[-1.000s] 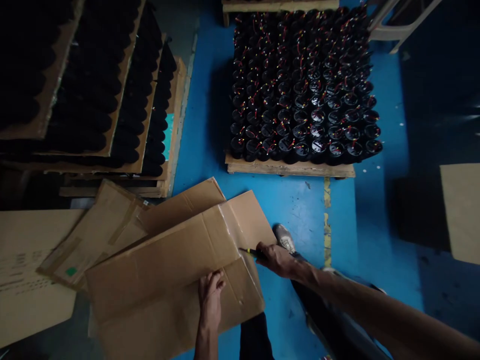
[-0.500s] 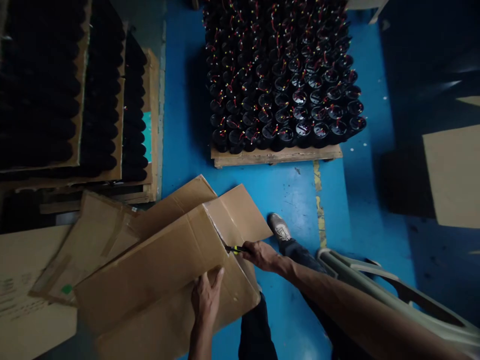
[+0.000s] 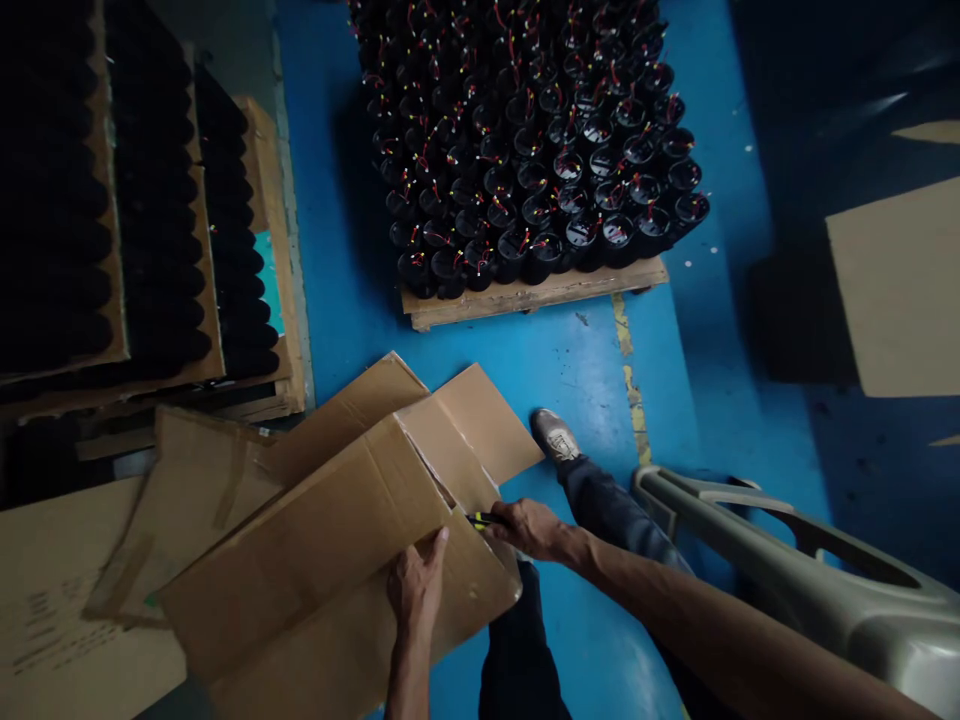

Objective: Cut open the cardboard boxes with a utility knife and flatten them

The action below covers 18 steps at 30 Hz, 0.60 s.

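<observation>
A large brown cardboard box [image 3: 322, 530] lies tilted in front of me with flaps spread at its upper end. My left hand [image 3: 417, 580] rests on its side, fingers apart, thumb near the box's edge. Closed round a black and yellow cutter [image 3: 480, 519], my right hand [image 3: 529, 528] is at the box's right edge. The cutter's tip is beside the slit between side and flap; the blade itself is too small to make out.
Black cylinders with red wires [image 3: 525, 180] fill a wooden pallet [image 3: 536, 293] ahead. More cardboard [image 3: 199, 490] and stacked racks [image 3: 247, 240] stand left. A grey plastic stool [image 3: 810, 560] is at the right, near my shoe [image 3: 555, 435].
My right hand and the cutter have moved slightly right and down, away from the slit's upper part. My left hand stays on the box. The view has shifted a little.
</observation>
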Motion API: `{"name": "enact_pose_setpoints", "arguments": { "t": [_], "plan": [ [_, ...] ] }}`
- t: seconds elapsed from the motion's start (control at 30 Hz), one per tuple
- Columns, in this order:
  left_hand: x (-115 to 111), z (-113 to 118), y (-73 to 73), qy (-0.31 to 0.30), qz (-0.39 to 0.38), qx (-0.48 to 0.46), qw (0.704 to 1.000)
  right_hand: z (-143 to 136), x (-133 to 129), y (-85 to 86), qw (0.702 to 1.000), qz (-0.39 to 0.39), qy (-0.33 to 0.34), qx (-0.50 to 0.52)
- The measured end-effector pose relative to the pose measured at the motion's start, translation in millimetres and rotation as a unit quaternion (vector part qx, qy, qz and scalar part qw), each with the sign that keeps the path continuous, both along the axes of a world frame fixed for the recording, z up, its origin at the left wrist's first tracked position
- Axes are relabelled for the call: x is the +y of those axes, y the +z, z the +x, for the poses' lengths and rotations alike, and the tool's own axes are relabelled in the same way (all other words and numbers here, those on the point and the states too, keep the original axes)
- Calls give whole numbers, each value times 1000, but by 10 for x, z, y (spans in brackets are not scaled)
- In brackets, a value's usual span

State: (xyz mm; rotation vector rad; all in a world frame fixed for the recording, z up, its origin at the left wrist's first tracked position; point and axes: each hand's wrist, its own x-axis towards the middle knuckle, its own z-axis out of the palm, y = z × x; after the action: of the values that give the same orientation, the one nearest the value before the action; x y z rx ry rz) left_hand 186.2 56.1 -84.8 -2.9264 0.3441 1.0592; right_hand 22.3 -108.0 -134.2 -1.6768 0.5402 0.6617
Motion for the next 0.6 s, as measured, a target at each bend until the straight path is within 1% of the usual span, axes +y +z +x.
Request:
{"name": "enact_pose_setpoints", "arguments": {
  "t": [0.07,0.2,0.3,0.37,0.47,0.53,0.6],
  "plan": [
    [9,32,11,4,-17,-6,1000,-129,103,51,1000,5,1,10],
    [-9,100,31,4,-53,-18,998,-509,294,151,998,30,26,41],
    [-46,78,70,0,-55,-20,998,-736,343,150,996,41,16,72],
    [-71,47,130,-4,-47,-23,999,-831,298,124,995,46,-12,87],
    [-80,50,282,-1,-46,-46,998,-908,174,132,990,46,-84,101],
    [-40,93,427,8,-69,-74,995,-892,134,203,982,47,-149,106],
    [56,133,607,30,-103,-106,989,-806,170,315,968,58,-213,121]
  ]
}}
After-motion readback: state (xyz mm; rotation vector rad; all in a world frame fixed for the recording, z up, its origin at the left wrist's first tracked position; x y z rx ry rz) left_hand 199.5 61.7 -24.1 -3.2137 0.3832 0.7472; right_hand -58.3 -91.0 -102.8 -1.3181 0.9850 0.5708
